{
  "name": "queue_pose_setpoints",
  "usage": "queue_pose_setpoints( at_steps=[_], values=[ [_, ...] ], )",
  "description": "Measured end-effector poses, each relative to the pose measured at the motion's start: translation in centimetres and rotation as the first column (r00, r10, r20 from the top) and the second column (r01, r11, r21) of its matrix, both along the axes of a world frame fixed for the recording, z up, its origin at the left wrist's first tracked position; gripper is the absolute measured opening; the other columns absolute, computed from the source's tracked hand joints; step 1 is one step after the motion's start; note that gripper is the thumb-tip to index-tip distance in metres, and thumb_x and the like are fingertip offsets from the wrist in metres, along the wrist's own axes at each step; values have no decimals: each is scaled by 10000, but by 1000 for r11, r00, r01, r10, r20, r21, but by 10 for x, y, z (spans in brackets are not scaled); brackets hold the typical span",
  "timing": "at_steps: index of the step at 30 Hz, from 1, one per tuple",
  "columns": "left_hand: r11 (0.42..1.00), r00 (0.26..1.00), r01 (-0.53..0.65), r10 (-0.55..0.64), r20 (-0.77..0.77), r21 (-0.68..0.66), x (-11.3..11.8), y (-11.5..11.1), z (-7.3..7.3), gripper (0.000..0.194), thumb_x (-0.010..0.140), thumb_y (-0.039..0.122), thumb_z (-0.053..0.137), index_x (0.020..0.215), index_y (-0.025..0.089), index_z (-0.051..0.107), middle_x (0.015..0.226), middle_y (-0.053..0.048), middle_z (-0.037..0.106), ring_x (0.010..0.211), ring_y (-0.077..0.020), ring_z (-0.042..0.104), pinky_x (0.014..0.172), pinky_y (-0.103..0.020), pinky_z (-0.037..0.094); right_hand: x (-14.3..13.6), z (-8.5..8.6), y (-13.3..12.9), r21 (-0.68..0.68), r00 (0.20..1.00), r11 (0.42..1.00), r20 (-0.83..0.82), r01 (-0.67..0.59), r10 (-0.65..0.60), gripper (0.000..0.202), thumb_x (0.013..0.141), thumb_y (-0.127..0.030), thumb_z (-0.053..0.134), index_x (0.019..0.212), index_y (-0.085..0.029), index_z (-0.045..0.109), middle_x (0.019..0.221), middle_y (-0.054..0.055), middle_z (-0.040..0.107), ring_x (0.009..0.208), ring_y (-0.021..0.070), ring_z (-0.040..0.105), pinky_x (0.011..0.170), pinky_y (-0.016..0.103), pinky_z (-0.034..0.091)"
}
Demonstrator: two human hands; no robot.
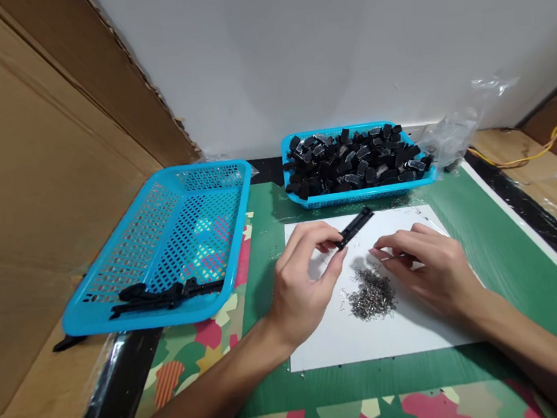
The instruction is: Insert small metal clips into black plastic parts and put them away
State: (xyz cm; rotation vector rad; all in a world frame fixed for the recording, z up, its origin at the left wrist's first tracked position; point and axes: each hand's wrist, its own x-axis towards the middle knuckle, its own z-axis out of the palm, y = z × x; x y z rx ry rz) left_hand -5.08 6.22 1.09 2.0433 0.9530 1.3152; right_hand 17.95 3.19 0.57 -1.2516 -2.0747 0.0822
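Note:
Between its thumb and fingers my left hand (304,283) holds a narrow black plastic part (356,227), its far end tilted up to the right. My right hand (429,269) is closed in a pinch just right of that part, apart from it. Whatever its fingertips hold, if anything, is too small to make out. Below and between both hands lies a pile of small metal wire pieces (371,293), perhaps springs, on a white sheet (324,348). A few loose pieces are scattered around the pile.
A blue basket (362,195) heaped with black plastic parts (353,160) stands behind the sheet. To the left, another blue basket (234,241) holds several black parts (168,295) at its near end. Cardboard (52,161) rises at the left; a clear plastic bag (455,132) lies back right.

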Motion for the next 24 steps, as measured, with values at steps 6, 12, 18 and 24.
queue_pose_setpoints(
  at_steps=[6,12,18,24],
  values=[
    [955,986,-18,66,150,-298,3,7,-6,142,1029,259,669,1143,219,594,1106,-30,678,988,-148,671,880,-291,548,2,-3,11,-315,993,943,-13,106,-116,198,1031,-333,623,1030,-208,777,678,-2,690,573,166,552,601,307,394],
    [943,979,33,36,201,-330,3,7,-8,135,1038,301,646,1044,209,547,973,-4,639,868,-139,642,810,-282,522,-9,2,32,-415,979,903,-117,107,-170,293,959,-419,671,911,-160,798,568,-12,591,504,144,489,514,283,325],
    [951,995,28,4,104,-307,1,4,-2,49,1010,216,636,1017,199,591,941,7,639,818,-136,599,754,-271,469,-14,2,45,-491,979,863,-88,119,-185,303,894,-415,692,799,-147,796,557,-10,544,515,143,447,496,281,275],
    [952,997,70,-59,46,-298,0,3,-2,51,1037,230,581,1019,196,613,966,-6,653,825,-149,608,766,-287,463,-12,1,49,-549,978,830,-99,101,-184,308,871,-432,680,849,-148,797,565,-27,503,536,141,413,529,293,265]
  ],
)
